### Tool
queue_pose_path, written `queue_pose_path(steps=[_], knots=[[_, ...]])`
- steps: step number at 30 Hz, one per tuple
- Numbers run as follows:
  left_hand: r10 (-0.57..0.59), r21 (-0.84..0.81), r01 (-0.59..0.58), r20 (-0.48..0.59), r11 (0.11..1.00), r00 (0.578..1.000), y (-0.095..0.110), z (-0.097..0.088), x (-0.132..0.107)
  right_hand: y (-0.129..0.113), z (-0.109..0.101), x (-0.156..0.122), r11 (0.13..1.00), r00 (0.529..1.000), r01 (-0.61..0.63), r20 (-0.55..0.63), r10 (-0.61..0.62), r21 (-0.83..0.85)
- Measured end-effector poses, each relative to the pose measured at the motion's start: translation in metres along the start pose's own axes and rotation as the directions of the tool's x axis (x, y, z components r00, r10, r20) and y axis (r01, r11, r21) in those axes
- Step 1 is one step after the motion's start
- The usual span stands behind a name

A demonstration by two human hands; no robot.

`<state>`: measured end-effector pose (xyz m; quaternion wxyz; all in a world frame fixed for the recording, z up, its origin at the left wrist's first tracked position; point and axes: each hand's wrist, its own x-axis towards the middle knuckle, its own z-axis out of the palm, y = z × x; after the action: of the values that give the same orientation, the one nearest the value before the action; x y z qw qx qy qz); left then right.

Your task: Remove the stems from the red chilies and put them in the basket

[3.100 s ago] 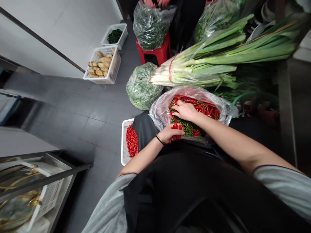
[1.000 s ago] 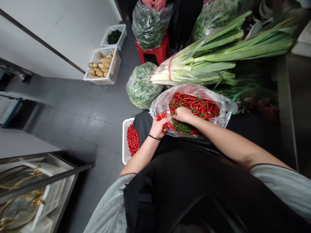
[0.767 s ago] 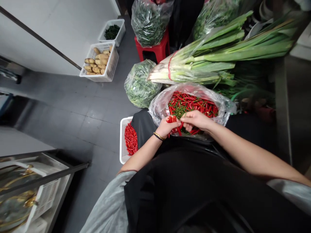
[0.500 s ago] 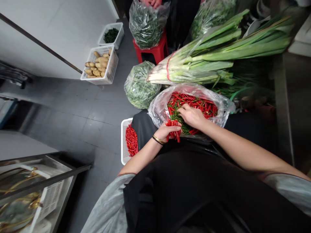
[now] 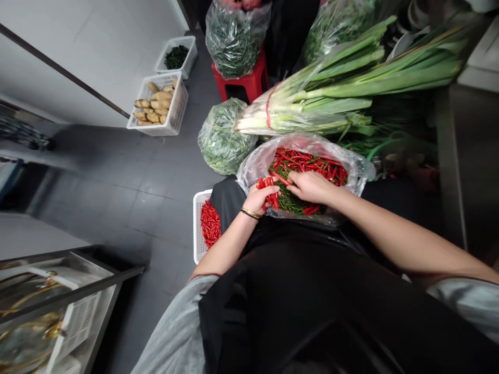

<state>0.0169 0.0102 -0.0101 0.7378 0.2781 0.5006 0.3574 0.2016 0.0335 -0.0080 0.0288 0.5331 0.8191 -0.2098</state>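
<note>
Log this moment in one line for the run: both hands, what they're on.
left hand: holds bunch of red chillies | right hand: on chillies inside clear plastic bag | beside: white plastic basket of chillies

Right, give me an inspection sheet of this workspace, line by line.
surface: grey tile floor; black apron over the lap.
job's things: bag holding bagged chilies and green stalks; white basket of basket chilies beside it.
clutter: scallion bundle, bagged greens, ginger crate.
hands: left hand grips held chilies; right hand reaches into the bag.
cables: nothing seen.
surroundings: red stool; co-worker's hands at the far edge; metal rack at lower left.
</note>
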Motion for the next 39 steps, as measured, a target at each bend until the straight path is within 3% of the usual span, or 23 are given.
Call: queue_pose_path(steps=[2, 5, 10, 11, 13, 16, 19, 22, 24, 26, 30, 32, 34, 35, 37, 38, 39], knots=[[0.002, 0.034, -0.004, 0.059, 0.999, 0.998, 0.001, 0.006, 0.003, 0.000, -0.004, -0.015, 0.998, 0.998, 0.063, -0.004, -0.063, -0.014], [0.022, 0.064, -0.029, 0.113, 0.998, 0.993, 0.004, 0.011, 0.005, 0.000, -0.009, -0.028, 0.983, 0.993, 0.114, -0.045, -0.109, 0.146], [-0.029, -0.029, 0.036, 0.211, 0.999, 0.977, 0.004, -0.001, 0.003, 0.010, -0.026, -0.046, 0.774, 0.936, 0.336, -0.101, -0.337, 0.537], [-0.020, -0.049, 0.032, 0.228, 0.998, 0.973, 0.005, -0.005, 0.002, 0.013, -0.027, -0.049, 0.776, 0.934, 0.344, -0.111, -0.339, 0.529], [0.013, -0.078, 0.006, 0.237, 0.997, 0.971, 0.005, -0.012, -0.001, 0.020, -0.022, -0.053, 0.861, 0.942, 0.334, -0.103, -0.320, 0.383], [0.066, -0.095, -0.046, 0.223, 0.994, 0.973, 0.006, -0.019, -0.006, 0.022, 0.000, -0.054, 0.938, 0.938, 0.343, 0.036, -0.345, 0.048], [0.084, -0.103, -0.061, 0.231, 0.993, 0.969, 0.005, -0.019, -0.009, 0.020, 0.015, -0.049, 0.939, 0.932, 0.339, 0.159, -0.327, -0.061], [0.040, -0.084, -0.018, 0.265, 0.996, 0.963, 0.002, -0.013, -0.008, 0.023, 0.006, -0.041, 0.955, 0.966, 0.245, 0.038, -0.254, 0.167], [-0.006, -0.055, 0.022, 0.284, 0.998, 0.959, -0.002, -0.007, -0.005, 0.023, -0.007, -0.038, 0.887, 0.985, 0.171, -0.072, -0.155, 0.430], [-0.035, -0.034, 0.047, 0.296, 0.998, 0.955, -0.007, 0.001, -0.002, 0.017, -0.017, -0.037, 0.804, 0.985, 0.121, -0.168, -0.026, 0.582], [-0.022, -0.007, 0.026, 0.333, 1.000, 0.943, -0.011, 0.012, -0.001, -0.002, -0.017, -0.039, 0.855, 0.898, 0.180, -0.435, 0.059, 0.487], [-0.017, 0.076, -0.010, 0.350, 0.997, 0.937, -0.009, 0.012, -0.004, -0.009, -0.014, -0.041, 0.843, 0.908, 0.177, -0.414, 0.058, 0.507], [0.007, 0.215, -0.096, 0.382, 0.972, 0.924, -0.005, 0.012, -0.010, -0.012, -0.011, -0.042, 0.721, 0.974, 0.110, -0.220, 0.060, 0.684], [0.027, 0.285, -0.156, 0.408, 0.946, 0.912, -0.003, 0.012, -0.014, -0.012, -0.010, -0.042, 0.608, 0.994, 0.048, -0.098, 0.050, 0.793], [0.082, 0.383, -0.283, 0.464, 0.879, 0.882, 0.003, 0.014, -0.021, -0.011, -0.009, -0.042, 0.329, 0.996, -0.089, 0.094, -0.001, 0.940], [0.107, 0.403, -0.331, 0.487, 0.853, 0.867, 0.007, 0.014, -0.026, -0.008, -0.009, -0.042, 0.216, 0.990, -0.131, 0.138, -0.017, 0.967], [0.131, 0.408, -0.365, 0.498, 0.837, 0.857, 0.012, 0.012, -0.031, -0.003, -0.009, -0.041, 0.157, 0.989, -0.147, 0.150, -0.009, 0.977]])
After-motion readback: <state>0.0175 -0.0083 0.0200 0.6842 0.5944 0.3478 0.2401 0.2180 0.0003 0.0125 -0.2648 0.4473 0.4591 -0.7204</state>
